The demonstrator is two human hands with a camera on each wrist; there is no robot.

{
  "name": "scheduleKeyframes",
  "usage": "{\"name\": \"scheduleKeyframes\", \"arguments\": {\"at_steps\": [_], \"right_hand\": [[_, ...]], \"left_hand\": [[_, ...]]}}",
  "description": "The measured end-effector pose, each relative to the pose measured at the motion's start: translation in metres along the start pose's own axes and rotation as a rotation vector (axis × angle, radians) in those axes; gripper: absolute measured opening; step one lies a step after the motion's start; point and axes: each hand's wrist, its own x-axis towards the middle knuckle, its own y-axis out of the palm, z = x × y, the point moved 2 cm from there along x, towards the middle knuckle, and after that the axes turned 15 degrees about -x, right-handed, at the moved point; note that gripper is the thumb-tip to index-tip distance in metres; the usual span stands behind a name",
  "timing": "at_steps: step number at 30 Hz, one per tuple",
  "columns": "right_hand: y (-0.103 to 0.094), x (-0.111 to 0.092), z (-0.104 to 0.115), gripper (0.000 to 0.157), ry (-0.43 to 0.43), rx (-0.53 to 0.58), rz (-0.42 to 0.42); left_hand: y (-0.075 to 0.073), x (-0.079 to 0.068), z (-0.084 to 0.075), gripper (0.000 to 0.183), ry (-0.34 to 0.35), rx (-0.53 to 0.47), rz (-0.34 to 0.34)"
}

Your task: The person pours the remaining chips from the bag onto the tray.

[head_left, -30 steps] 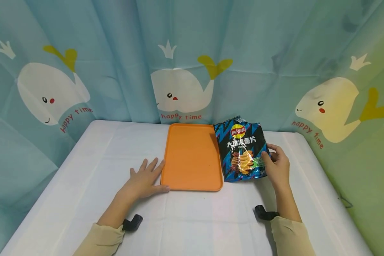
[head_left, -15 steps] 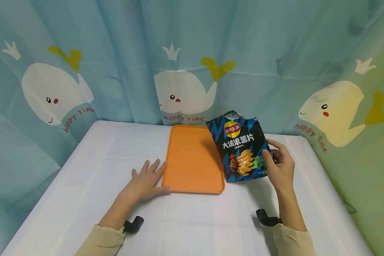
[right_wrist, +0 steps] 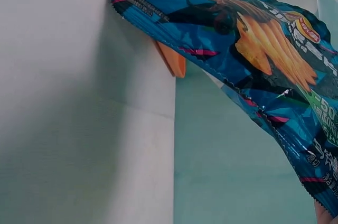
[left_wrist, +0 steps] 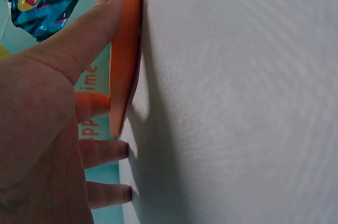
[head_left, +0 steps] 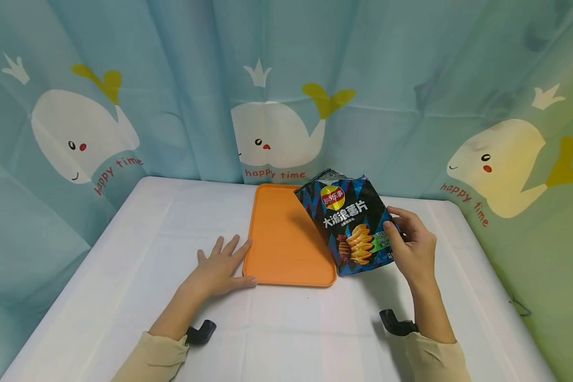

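A blue and black bag of potato chips [head_left: 353,223] tilts to the left, its upper left part over the right side of an orange tray [head_left: 286,244]. My right hand [head_left: 414,246] grips the bag by its lower right edge, thumb on the printed front. In the right wrist view the chip bag [right_wrist: 253,49] hangs above the table, while little of the hand shows. With fingers spread, my left hand [head_left: 217,270] rests at the tray's left edge. The left wrist view has its thumb [left_wrist: 90,34] touching the side of the tray [left_wrist: 127,39].
Everything lies on a table with a white cloth [head_left: 277,334]. Behind it hangs a blue-green curtain [head_left: 191,95] printed with whales. A black wrist mount [head_left: 201,332] sits on the left forearm, another mount [head_left: 395,322] on the right.
The chip bag has been lifted off the table, tilted leftward and shifted left over the tray's right part by my right hand. My left hand stays at the tray's edge.
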Motion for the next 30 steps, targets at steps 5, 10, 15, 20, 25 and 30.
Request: {"name": "scheduleKeyframes", "arguments": {"at_steps": [5, 10, 15, 20, 25, 30], "right_hand": [[-0.002, 0.003, 0.006, 0.030, -0.038, -0.006, -0.003], [0.004, 0.008, -0.005, 0.032, -0.072, -0.043, 0.021], [0.009, 0.013, -0.019, 0.035, -0.097, -0.055, 0.047], [0.008, 0.021, -0.018, 0.034, -0.147, -0.067, 0.061], [0.008, 0.028, -0.014, 0.033, -0.197, -0.090, 0.073], [0.009, 0.034, -0.009, 0.032, -0.238, -0.118, 0.082]], "left_hand": [[0.003, 0.001, 0.001, 0.096, -0.002, -0.002, 0.003], [0.003, 0.000, 0.001, 0.098, -0.014, 0.001, 0.001], [0.002, 0.001, 0.001, 0.098, -0.012, 0.006, 0.002], [0.003, 0.003, 0.001, 0.101, -0.017, 0.010, 0.009], [0.004, 0.004, 0.002, 0.103, -0.022, 0.016, 0.006], [0.004, 0.004, 0.003, 0.102, -0.019, 0.027, -0.001]]}}
